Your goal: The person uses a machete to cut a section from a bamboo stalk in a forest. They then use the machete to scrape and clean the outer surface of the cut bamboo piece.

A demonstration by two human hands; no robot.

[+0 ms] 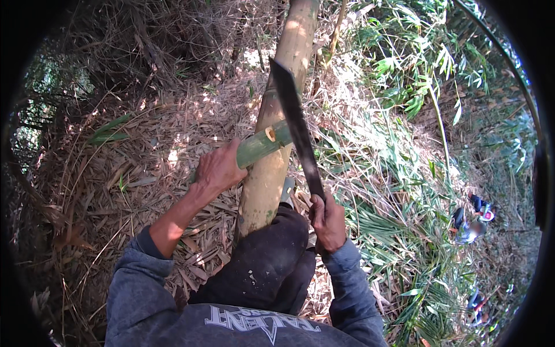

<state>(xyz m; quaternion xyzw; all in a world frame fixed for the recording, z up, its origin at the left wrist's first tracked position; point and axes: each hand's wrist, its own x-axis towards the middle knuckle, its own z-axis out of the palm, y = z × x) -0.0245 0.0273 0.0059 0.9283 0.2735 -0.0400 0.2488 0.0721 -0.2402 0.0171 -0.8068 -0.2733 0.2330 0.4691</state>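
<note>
A short green bamboo section (254, 149) lies across a thick, pale bamboo pole (267, 179). Its left end is wrapped by the fingers of my left hand (218, 169). Near its right end a pale notch is cut into the upper side. My right hand (328, 221) is closed round the handle of a machete (296, 120), whose dark blade points up and away. In this view the blade passes over the green section's right end and hides it; whether they touch I cannot tell. The pole runs from my bent knee toward the far edge.
Dry leaf litter (144, 168) covers the ground at left. Cut leafy branches (370, 162) spread over the right side, with standing green leaves (404, 75) beyond. At far right, a person (471, 222) is low among the plants, and part of another person (477, 305) shows nearer.
</note>
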